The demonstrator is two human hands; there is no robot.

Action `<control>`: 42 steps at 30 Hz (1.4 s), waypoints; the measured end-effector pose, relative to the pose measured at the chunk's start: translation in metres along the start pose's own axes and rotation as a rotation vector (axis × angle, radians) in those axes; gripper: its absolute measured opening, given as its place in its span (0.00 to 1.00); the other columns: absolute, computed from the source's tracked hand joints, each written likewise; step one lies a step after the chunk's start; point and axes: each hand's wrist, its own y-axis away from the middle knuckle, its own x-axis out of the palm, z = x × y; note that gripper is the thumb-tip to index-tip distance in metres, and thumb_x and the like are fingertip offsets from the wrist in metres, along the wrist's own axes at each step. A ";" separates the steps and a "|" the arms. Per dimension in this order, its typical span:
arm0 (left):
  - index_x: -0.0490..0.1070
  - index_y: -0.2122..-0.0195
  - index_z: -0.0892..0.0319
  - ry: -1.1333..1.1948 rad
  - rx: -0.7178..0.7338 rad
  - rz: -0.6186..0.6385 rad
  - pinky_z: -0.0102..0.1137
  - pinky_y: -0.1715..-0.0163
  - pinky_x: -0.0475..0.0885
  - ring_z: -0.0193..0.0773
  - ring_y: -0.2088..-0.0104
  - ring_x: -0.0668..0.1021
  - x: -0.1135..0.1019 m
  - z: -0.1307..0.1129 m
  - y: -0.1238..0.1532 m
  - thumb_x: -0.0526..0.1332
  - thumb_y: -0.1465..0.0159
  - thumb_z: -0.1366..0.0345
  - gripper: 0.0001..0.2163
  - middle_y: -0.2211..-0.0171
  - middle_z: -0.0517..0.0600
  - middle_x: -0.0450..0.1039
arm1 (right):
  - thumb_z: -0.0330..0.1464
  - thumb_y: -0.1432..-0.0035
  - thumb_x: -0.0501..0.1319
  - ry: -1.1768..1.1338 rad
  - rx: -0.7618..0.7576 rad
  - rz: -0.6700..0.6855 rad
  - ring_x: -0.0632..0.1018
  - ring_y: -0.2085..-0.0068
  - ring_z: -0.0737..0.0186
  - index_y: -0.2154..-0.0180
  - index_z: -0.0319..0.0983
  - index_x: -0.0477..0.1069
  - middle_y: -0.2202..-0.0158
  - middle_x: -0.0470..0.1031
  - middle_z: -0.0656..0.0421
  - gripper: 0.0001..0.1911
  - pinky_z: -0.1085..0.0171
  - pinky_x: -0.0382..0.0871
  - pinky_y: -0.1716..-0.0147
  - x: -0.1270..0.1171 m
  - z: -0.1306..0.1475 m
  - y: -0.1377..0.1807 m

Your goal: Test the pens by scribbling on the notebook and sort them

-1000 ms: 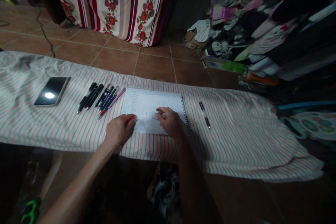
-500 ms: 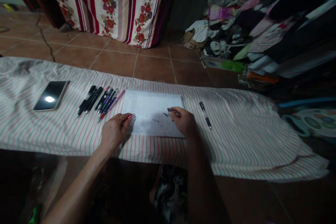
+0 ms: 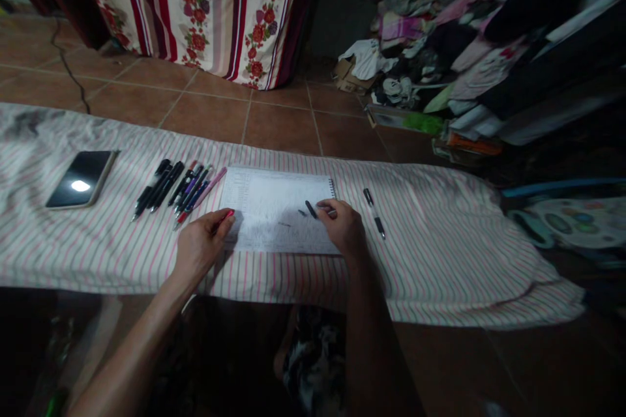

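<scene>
A spiral notebook (image 3: 274, 192) with a printed or written page lies on the striped cloth. On its left edge rests my left hand (image 3: 201, 238), fingers closed on a small red object (image 3: 229, 213), mostly hidden, possibly a pen or cap. Over the right side of the page is my right hand (image 3: 342, 227), its fingertips pinching a short black pen part (image 3: 310, 209). Two small dark pieces lie on the paper, one a short dark bit (image 3: 302, 213), the other a thin sliver (image 3: 284, 224); their kind is unclear. A black-and-clear pen (image 3: 374, 214) lies right of the notebook.
Several pens and markers (image 3: 180, 189) lie side by side left of the notebook. Farther left is a phone (image 3: 81, 179) reflecting a light. Beyond the cloth-covered surface (image 3: 440, 254) are a tiled floor (image 3: 278, 120), a flowered curtain (image 3: 215, 13) and piled clothes (image 3: 415, 45).
The black part in my right fingers has turned and now points more steeply across the page. My left hand stays at the notebook's left edge. The whole view has shifted slightly.
</scene>
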 end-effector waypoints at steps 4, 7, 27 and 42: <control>0.73 0.56 0.61 0.176 -0.008 0.064 0.35 0.61 0.70 0.44 0.62 0.78 0.008 0.006 -0.001 0.53 0.41 0.51 0.21 0.61 0.54 0.77 | 0.28 0.50 0.59 -0.082 -0.055 0.054 0.74 0.70 0.65 0.69 0.37 0.72 0.70 0.73 0.57 0.05 0.66 0.67 0.67 0.010 0.016 0.002; 0.73 0.57 0.60 0.235 0.012 0.068 0.35 0.59 0.70 0.44 0.60 0.77 0.013 0.011 -0.002 0.54 0.42 0.51 0.20 0.60 0.54 0.77 | 0.27 0.50 0.59 -0.046 -0.120 0.154 0.74 0.69 0.64 0.69 0.38 0.73 0.71 0.73 0.57 0.05 0.66 0.67 0.66 0.021 0.028 0.005; 0.76 0.66 0.60 0.784 -0.009 0.015 0.36 0.54 0.69 0.40 0.60 0.76 -0.007 0.005 0.000 0.63 0.48 0.63 0.10 0.63 0.52 0.77 | 0.27 0.51 0.60 0.094 -0.187 0.302 0.71 0.68 0.64 0.70 0.38 0.71 0.71 0.69 0.58 0.04 0.65 0.64 0.65 0.041 0.040 0.008; 0.75 0.64 0.61 0.797 -0.051 -0.019 0.37 0.53 0.69 0.41 0.58 0.76 -0.004 0.009 0.000 0.64 0.49 0.62 0.12 0.61 0.53 0.77 | 0.28 0.50 0.57 0.108 -0.217 0.303 0.71 0.70 0.64 0.73 0.38 0.68 0.72 0.72 0.58 0.03 0.65 0.63 0.67 0.037 0.043 0.007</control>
